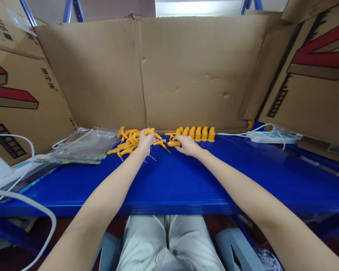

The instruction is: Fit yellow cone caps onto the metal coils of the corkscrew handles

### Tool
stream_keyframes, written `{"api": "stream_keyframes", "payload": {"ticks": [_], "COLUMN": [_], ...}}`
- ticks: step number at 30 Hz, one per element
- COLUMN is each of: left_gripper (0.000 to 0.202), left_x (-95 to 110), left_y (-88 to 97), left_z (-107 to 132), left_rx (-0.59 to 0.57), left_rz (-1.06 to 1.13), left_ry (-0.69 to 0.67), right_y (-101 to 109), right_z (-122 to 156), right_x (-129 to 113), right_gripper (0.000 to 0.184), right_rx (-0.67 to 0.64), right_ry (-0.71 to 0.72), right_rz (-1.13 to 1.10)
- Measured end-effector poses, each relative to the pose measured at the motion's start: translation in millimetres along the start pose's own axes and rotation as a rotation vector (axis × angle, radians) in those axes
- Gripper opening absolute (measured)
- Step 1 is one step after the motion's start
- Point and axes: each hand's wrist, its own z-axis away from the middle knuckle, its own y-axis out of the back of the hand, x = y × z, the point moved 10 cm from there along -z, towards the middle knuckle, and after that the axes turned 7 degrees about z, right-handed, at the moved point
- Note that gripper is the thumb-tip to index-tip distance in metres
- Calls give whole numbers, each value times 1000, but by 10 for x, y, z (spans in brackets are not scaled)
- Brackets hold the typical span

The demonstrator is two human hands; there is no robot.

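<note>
My left hand (145,142) is closed round a small orange plastic piece (149,131) at the edge of a loose pile of orange T-shaped parts (127,143). My right hand (188,145) rests on the blue table (186,180) with its fingers pinching another orange piece (173,143). Small metal springs (151,157) lie on the table between the hands. Behind my right hand stands a row of upright orange parts (198,134) against the cardboard.
A cardboard wall (169,71) closes off the back and both sides. A clear plastic bag (83,145) lies to the left of the pile. A white power strip (267,137) with cables sits at the right. White cables (25,177) loop at the left edge.
</note>
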Motion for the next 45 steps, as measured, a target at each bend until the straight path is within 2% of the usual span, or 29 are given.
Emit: {"api": "stream_keyframes", "payload": {"ticks": [4,11,16,20,25,27,29,32,34,36,39,45], "left_gripper": [42,38,36,37,19,25,40,56,56,51,45,36], "left_x": [11,19,25,-32,-169,-181,-161,-136,-118,-128,-133,-93], "left_y": [31,117,62,24,-70,-59,-82,-219,-315,-357,-344,-264], "left_z": [-21,-115,-60,-51,-46,-41,-41,-15,28,49,35,17], "left_rx": [18,53,13,-25,-160,-185,-251,-440,-541,-584,-568,-507], "left_rz": [-16,-3,25,22,-264,-415,-580,-900,-1089,-1227,-1337,-1434], "left_ry": [-12,-60,-59,-9,110,102,28,-197,-396,-519,-564,-529], "right_y": [3,-14,-1,14,-46,-68,-80,-90,-108,-137,-180,-282], "right_z": [-6,-7,-13,-26,-38,-39,-39,-37,-35,-32,-22,3], "right_x": [23,117,74,73,184,242,272,294,314,334,392,516], "right_gripper": [28,24,22,19,19,20,20,23,25,27,29,39], "right_rx": [22,33,44,68,60,56,53,44,27,1,-21,-70], "right_ry": [29,-4,17,29,-5,-27,-29,-35,-63,-95,-159,-253], "right_rz": [-108,-199,-224,-259,-239,-243,-263,-311,-365,-442,-593,-902]}}
